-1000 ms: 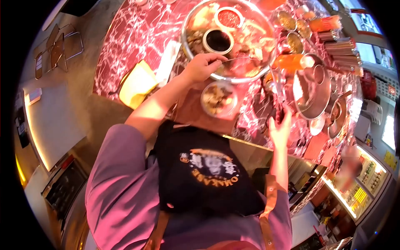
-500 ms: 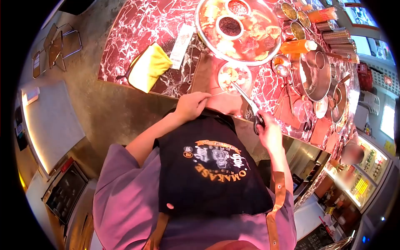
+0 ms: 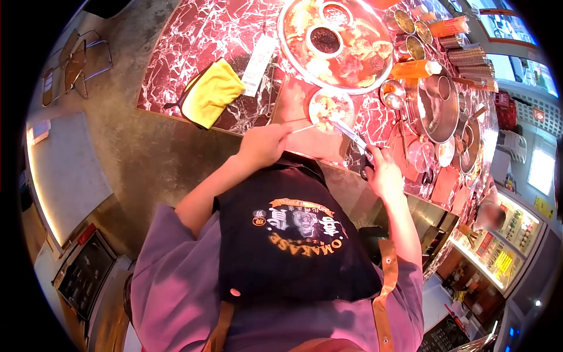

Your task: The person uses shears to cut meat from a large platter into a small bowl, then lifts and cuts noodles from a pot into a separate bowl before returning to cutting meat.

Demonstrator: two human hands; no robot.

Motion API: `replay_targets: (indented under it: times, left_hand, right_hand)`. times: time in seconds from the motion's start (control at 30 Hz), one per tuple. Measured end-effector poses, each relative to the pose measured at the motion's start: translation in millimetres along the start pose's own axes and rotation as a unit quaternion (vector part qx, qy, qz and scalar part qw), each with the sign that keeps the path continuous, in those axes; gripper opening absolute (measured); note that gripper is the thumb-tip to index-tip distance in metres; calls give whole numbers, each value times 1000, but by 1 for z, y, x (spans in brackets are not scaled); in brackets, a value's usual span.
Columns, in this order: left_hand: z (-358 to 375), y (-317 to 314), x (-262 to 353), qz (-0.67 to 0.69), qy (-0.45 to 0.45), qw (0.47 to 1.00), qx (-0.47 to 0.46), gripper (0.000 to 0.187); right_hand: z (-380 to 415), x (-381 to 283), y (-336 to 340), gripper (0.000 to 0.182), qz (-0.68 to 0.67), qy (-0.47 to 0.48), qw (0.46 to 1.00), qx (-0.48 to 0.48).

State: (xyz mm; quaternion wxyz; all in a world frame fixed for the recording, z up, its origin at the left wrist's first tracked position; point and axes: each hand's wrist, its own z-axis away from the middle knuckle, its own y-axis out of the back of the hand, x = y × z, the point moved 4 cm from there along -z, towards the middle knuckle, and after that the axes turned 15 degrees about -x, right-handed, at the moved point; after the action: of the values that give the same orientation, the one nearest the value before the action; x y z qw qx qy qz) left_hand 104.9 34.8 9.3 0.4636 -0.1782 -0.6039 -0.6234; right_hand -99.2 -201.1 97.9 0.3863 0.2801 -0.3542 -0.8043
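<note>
My left hand point(image 3: 264, 144) pinches the end of a thin skewer point(image 3: 302, 129), whose other end reaches the near edge of a small round bowl point(image 3: 352, 112). Pale and yellowish food pieces point(image 3: 326, 109) lie in that bowl. From the right, my right hand point(image 3: 385, 171) grips a pair of scissors point(image 3: 353, 137) by the dark handles, blades pointing to the bowl's near rim. Whether the blades are closed on any food I cannot tell. The bowl sits on a reddish-brown board point(image 3: 293, 97) at the table's near edge.
Just beyond the bowl stands a large round metal tray point(image 3: 359, 90) of food with two sauce bowls. A yellow cloth point(image 3: 212, 97) and a paper slip point(image 3: 258, 67) lie left. On the right are an orange bottle point(image 3: 414, 70), a ladle point(image 3: 392, 94), and metal pots point(image 3: 450, 120).
The scissors have swung to a flatter angle at the bowl, with my right hand slightly higher. My left hand keeps its pinch on the skewer, near the same spot.
</note>
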Motion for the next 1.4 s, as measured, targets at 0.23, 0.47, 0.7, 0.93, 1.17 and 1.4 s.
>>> replay_targets:
  times: [0.23,0.47,0.7,0.93,1.17,1.4]
  left_hand:
    - [29,43,-38,132,102,983,70,23]
    - [-6,43,-19,108,78,990,39,24]
    - [-34,32,-11,-19,65,998,18,23]
    - [-62,13,-17,-31,47,998,2,23]
    - [-70,-14,-30,56,-29,996,65,20]
    - [-45,-13,-49,227,25,972,57,25]
  right_hand:
    - [29,4,44,47,-8,-26,999,-19]
    - [-5,-27,65,42,241,70,967,36]
    - [-4,-21,91,37,211,44,976,0]
    - [-31,-17,60,49,163,52,985,36]
    - [-31,-7,40,50,125,48,990,40]
    - [10,-5,61,54,16,-17,1000,8]
